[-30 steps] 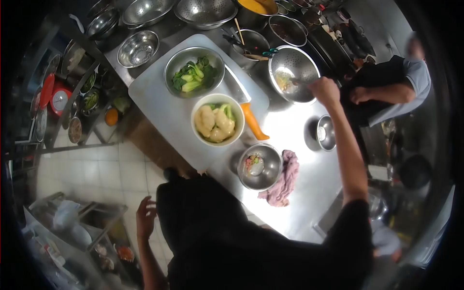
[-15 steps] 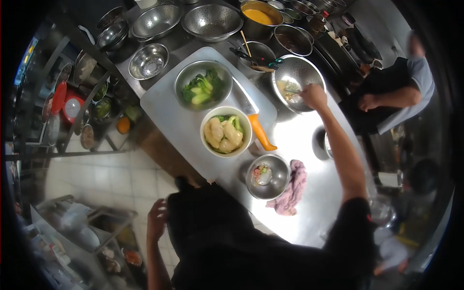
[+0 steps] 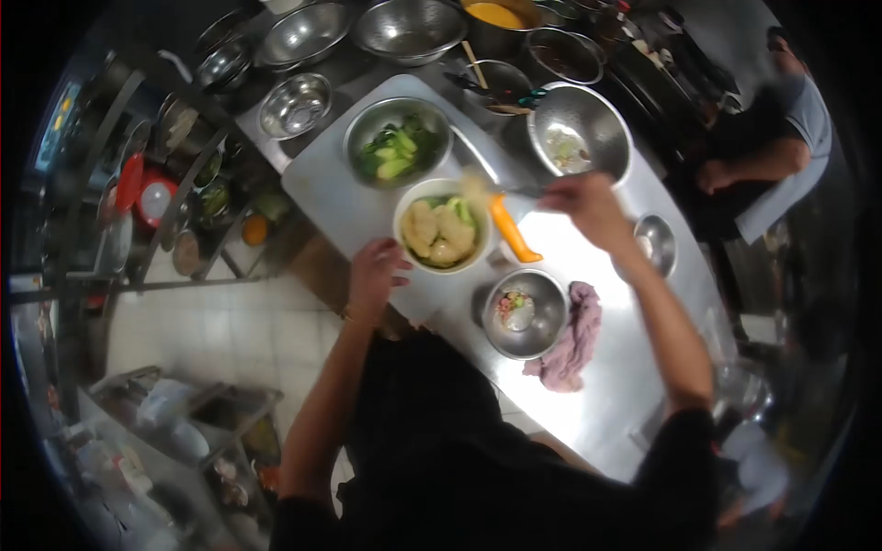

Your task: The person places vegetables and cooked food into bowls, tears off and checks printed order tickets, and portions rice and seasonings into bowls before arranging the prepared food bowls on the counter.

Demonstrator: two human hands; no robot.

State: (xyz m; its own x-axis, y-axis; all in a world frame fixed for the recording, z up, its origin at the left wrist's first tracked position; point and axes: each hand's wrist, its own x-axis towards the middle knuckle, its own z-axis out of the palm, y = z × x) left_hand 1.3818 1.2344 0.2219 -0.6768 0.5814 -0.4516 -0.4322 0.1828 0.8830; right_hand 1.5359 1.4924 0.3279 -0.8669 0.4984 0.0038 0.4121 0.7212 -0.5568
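The steel table [image 3: 611, 418] runs diagonally from the upper left to the lower right, with a pale cutting board [image 3: 317, 188] on its upper left part. Right of upper centre, the perforated colander [image 3: 602, 115] holds a small heap of pale bits. The steel bowl [image 3: 397, 106] on the board has leafy greens in it. Below it at centre, the white bowl [image 3: 441, 271] is already well filled, pale pieces lying over greens. Nearer the wearer, the small steel bowl [image 3: 544, 326] contains chopped bits, beside a crumpled pink cloth [image 3: 581, 340]. What is left to add cannot be told.

The right hand [image 3: 590, 209], right of centre, is closed on a thin, blurred utensil [image 3: 514, 192] reaching left, its pale-laden end by the white bowl's upper right rim. The left hand [image 3: 375, 274] grasps nothing visible, fingers loosely curled at that bowl's lower left; contact is unclear.
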